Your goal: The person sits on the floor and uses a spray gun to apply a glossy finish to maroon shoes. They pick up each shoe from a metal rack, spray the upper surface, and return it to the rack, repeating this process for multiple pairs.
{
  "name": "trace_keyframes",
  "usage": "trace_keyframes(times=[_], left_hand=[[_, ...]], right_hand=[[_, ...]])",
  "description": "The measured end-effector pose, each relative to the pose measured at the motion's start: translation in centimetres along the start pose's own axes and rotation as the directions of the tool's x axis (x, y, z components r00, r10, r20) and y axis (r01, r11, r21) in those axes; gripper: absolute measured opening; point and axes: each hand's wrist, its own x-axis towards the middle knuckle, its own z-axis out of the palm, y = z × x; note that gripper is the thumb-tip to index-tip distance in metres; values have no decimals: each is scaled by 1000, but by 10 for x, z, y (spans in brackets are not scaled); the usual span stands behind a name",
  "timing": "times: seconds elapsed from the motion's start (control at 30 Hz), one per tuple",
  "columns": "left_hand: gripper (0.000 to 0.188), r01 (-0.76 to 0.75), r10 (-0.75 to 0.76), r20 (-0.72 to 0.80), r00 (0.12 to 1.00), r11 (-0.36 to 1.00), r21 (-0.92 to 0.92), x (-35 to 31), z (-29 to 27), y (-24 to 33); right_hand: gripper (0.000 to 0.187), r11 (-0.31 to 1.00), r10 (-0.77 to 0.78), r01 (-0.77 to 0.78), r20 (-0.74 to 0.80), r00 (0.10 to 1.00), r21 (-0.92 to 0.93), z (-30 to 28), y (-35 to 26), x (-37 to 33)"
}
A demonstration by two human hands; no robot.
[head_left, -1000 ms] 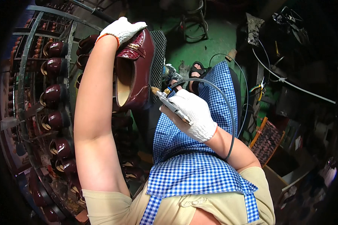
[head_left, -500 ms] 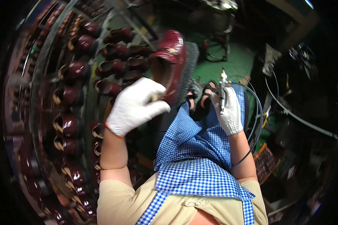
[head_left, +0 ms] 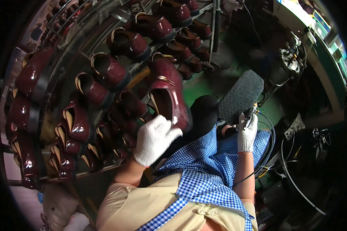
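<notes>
In a white glove, my left hand (head_left: 155, 140) is closed around the heel end of a glossy dark red shoe (head_left: 178, 104). The shoe's toe points away from me and its opening faces up. My right hand (head_left: 247, 135), also gloved, grips a small metal spray gun (head_left: 251, 114), whose body is partly covered by the fingers. A blue-grey hose (head_left: 274, 134) runs from the gun back past my forearm. Just beyond the gun is a dark, mesh-textured pad (head_left: 241, 98).
Metal racks (head_left: 129, 71) at the left carry rows of similar dark red shoes (head_left: 108, 69). Metal equipment (head_left: 291, 57) stands at the far right, and a pale loose hose (head_left: 297, 188) curves at the right. White sacks (head_left: 61, 206) lie at the lower left.
My view has swung left, bringing the shoe racks closer into the middle. The shoe is still in my left hand, now beside the rack; the spray gun stays in my right hand.
</notes>
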Motion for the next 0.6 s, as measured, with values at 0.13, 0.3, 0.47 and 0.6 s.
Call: trace_keyframes(times=[0.13,0.3,0.47,0.6], left_hand=[[33,276,-278,-5,961,953,124,28,54,-88],[32,426,-424,-42,905,895,135,46,107,-195],[44,413,-394,-187,900,908,70,54,72,-153],[29,335,-321,-152,935,939,76,26,35,-143]], right_hand=[[24,993,-99,93,-67,993,-79,3,-4,1],[21,999,-43,43,-34,999,-9,4,-21,-1],[21,985,-124,115,-67,990,-131,-4,-2,5],[21,984,-121,112,-63,991,-135,-5,-16,-1]])
